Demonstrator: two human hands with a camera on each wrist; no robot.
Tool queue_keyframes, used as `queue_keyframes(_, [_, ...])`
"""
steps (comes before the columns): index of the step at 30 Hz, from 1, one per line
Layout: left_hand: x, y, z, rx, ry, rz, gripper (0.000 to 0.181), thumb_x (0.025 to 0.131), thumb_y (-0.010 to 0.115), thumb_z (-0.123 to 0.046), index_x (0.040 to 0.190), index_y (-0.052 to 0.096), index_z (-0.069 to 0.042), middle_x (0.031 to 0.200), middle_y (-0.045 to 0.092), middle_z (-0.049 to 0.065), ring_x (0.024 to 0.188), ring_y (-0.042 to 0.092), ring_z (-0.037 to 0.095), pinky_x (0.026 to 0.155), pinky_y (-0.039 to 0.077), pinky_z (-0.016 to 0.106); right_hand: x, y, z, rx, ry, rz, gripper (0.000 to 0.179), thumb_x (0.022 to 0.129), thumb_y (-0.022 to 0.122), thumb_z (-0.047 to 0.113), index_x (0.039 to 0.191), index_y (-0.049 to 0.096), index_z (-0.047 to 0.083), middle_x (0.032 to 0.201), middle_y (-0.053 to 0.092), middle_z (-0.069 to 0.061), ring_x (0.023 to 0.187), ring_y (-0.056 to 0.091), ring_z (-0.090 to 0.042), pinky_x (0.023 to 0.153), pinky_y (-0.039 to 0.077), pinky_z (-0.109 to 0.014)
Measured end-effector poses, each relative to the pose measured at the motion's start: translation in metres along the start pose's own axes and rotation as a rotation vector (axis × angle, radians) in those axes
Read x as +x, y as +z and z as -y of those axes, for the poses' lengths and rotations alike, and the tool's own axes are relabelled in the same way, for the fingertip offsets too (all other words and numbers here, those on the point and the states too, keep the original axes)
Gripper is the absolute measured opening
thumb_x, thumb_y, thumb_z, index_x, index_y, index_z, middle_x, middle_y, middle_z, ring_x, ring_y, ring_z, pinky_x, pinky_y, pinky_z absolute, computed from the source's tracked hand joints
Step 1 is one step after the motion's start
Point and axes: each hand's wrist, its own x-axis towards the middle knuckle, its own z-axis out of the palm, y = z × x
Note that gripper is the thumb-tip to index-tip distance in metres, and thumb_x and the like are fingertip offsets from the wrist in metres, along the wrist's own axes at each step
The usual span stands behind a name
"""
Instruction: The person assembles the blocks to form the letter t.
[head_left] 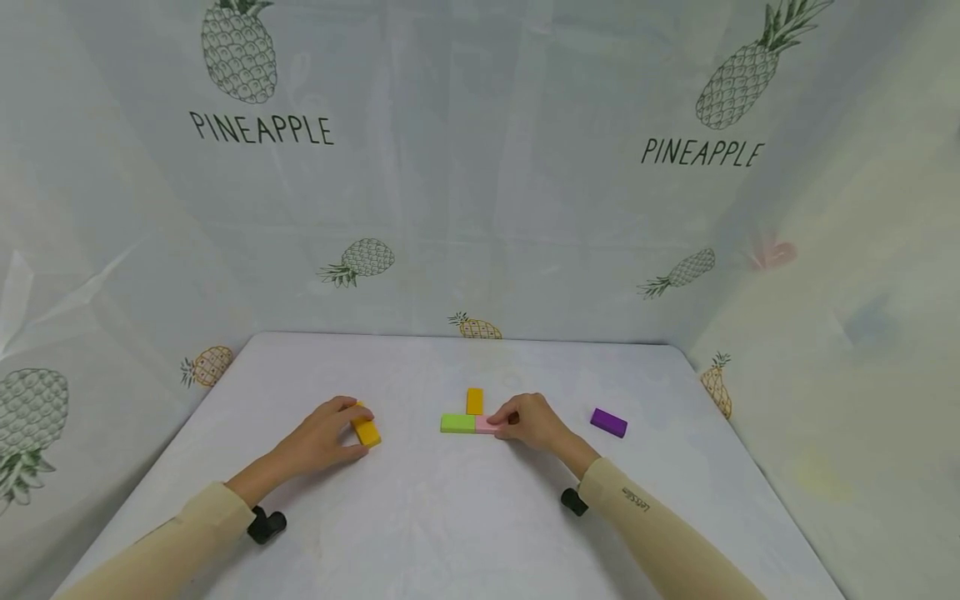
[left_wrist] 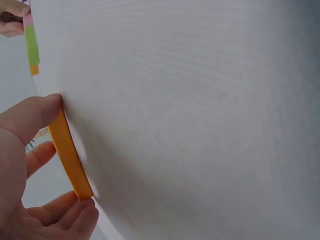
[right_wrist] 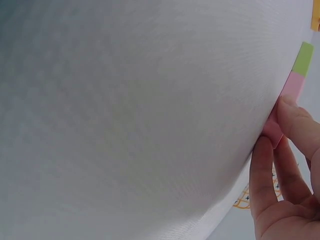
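On the left of the white table, my left hand point(head_left: 318, 435) holds a yellow-orange block point(head_left: 367, 432) between thumb and fingers. The left wrist view shows the thumb at one end of that block point(left_wrist: 70, 152) and fingertips at the other. Near the middle, my right hand point(head_left: 534, 421) pinches a pink block point(head_left: 484, 425), its right part covered by the fingers. End to end with the pink block lies a light green block point(head_left: 457, 423). A second yellow-orange block point(head_left: 475, 401) lies lengthwise behind their joint, its near end against the row.
A purple block point(head_left: 609, 422) lies at an angle to the right of my right hand. The white table point(head_left: 420, 517) ends at a pineapple-print curtain point(head_left: 480, 183) at the back and sides. A small black device point(head_left: 267, 526) sits at the left wrist, another point(head_left: 574, 502) at the right.
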Motion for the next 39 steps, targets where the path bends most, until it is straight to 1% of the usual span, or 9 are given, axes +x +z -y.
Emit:
queue_keyframes(7, [0.001, 0.0, 0.001, 0.022, 0.009, -0.005, 0.043, 0.087, 0.089, -0.024, 0.126, 0.072, -0.017, 0.142, 0.058, 0.021, 0.129, 0.057, 0.045, 0.106, 0.051, 0.063, 0.0, -0.001, 0.001, 0.01, 0.015, 0.013, 0.018, 0.09, 0.085, 0.007, 0.108, 0.085, 0.011, 0.104, 0.08, 0.001, 0.086, 0.06, -0.012, 0.074, 0.053, -0.02])
queue_keyframes(11, [0.001, -0.001, 0.002, 0.026, 0.019, -0.001, 0.044, 0.087, 0.089, -0.024, 0.127, 0.072, -0.017, 0.141, 0.058, 0.022, 0.129, 0.057, 0.045, 0.106, 0.051, 0.064, 0.0, 0.0, 0.001, 0.012, 0.016, 0.01, 0.018, 0.09, 0.085, 0.007, 0.107, 0.085, 0.011, 0.103, 0.079, 0.001, 0.085, 0.059, -0.012, 0.073, 0.052, -0.02])
queue_keyframes(18, [0.003, -0.001, 0.005, 0.022, 0.028, 0.003, 0.046, 0.087, 0.089, -0.026, 0.129, 0.073, -0.019, 0.142, 0.057, 0.022, 0.13, 0.056, 0.045, 0.106, 0.05, 0.065, -0.001, -0.001, 0.002, 0.004, 0.01, 0.003, 0.019, 0.089, 0.085, 0.008, 0.108, 0.085, 0.011, 0.104, 0.079, 0.001, 0.085, 0.059, -0.012, 0.074, 0.052, -0.02])
queue_keyframes(22, [0.002, 0.0, 0.005, 0.001, 0.039, 0.008, 0.047, 0.087, 0.09, -0.028, 0.131, 0.073, -0.02, 0.143, 0.057, 0.02, 0.131, 0.055, 0.044, 0.107, 0.05, 0.064, -0.001, -0.001, 0.001, 0.003, 0.001, 0.002, 0.019, 0.089, 0.086, 0.008, 0.108, 0.085, 0.012, 0.103, 0.079, 0.0, 0.085, 0.059, -0.013, 0.073, 0.051, -0.02])
queue_keyframes(29, [0.002, -0.001, -0.003, -0.04, 0.075, 0.034, 0.05, 0.089, 0.089, -0.031, 0.134, 0.073, -0.021, 0.147, 0.055, 0.018, 0.135, 0.053, 0.042, 0.109, 0.048, 0.063, -0.001, 0.0, 0.002, 0.002, -0.001, -0.002, 0.019, 0.09, 0.085, 0.008, 0.109, 0.085, 0.011, 0.104, 0.079, -0.001, 0.086, 0.06, -0.013, 0.075, 0.053, -0.021])
queue_keyframes(34, [0.004, -0.001, -0.012, -0.056, 0.071, 0.058, 0.051, 0.088, 0.089, -0.03, 0.136, 0.072, -0.021, 0.15, 0.054, 0.016, 0.138, 0.051, 0.039, 0.112, 0.048, 0.061, -0.001, 0.0, 0.003, 0.007, 0.011, 0.0, 0.019, 0.09, 0.085, 0.008, 0.108, 0.085, 0.011, 0.103, 0.078, 0.0, 0.086, 0.059, -0.013, 0.075, 0.052, -0.021])
queue_keyframes(39, [0.006, 0.001, -0.018, -0.067, 0.084, 0.071, 0.051, 0.088, 0.089, -0.03, 0.135, 0.073, -0.023, 0.151, 0.054, 0.013, 0.138, 0.051, 0.037, 0.113, 0.048, 0.06, 0.0, 0.0, 0.002, 0.013, 0.026, 0.003, 0.018, 0.09, 0.085, 0.008, 0.107, 0.085, 0.011, 0.102, 0.077, 0.001, 0.086, 0.057, -0.014, 0.075, 0.051, -0.021])
